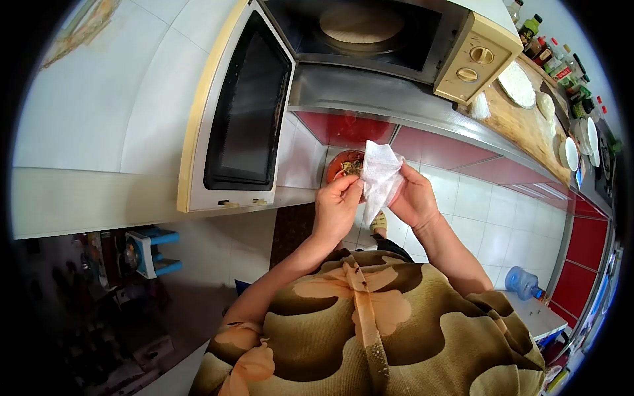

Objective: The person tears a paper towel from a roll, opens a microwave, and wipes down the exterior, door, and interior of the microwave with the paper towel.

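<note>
A white, thin paper towel (382,173) hangs in front of me, held between both hands at chest height. My left hand (338,206) pinches its left edge between thumb and fingers. From the right, my right hand (417,200) grips the other side, the towel lying partly over its palm and fingers. Behind the towel, partly hidden, a red bin (338,170) with food scraps stands low by the cabinet. Ahead of my hands is a microwave (370,76) with its door (244,112) swung out to the left. A round, pale, flat piece (362,24) lies inside on the turntable.
On the right, a wooden board (518,119) bears a plate of white powder (516,86), a brush (479,105) and a piece of dough (545,105). Bottles (555,59) line the wall. White bowls (568,153) stand farther along. A blue water jug (521,284) sits at lower right.
</note>
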The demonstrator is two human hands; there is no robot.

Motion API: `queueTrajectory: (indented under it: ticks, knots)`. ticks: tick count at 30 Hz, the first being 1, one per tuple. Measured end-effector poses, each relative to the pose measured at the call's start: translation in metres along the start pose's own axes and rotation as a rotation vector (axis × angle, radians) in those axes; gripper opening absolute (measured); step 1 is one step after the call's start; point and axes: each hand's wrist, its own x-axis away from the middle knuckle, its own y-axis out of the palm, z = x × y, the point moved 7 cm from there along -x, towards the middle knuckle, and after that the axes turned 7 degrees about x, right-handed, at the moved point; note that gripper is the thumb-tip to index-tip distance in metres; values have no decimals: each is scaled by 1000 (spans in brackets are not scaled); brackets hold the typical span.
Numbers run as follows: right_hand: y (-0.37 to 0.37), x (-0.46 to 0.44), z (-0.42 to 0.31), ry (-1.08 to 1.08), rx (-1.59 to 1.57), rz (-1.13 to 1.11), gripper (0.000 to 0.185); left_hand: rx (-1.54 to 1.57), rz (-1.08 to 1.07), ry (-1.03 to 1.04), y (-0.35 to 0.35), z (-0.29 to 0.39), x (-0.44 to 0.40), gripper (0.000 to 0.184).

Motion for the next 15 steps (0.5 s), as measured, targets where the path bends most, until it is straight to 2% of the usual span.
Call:
queueTrajectory:
  ticks: [4, 9, 15]
  knots:
    - [-14, 2, -3, -46, 15, 127, 44, -183, 32, -34, -8, 0, -4, 16]
    - [-13, 12, -11, -57, 54, 134, 45, -261, 77, -43, -20, -10, -6, 15]
    - [-21, 18, -18, -113, 106, 181, 45, -500, 25, 122, -26, -6, -5, 14]
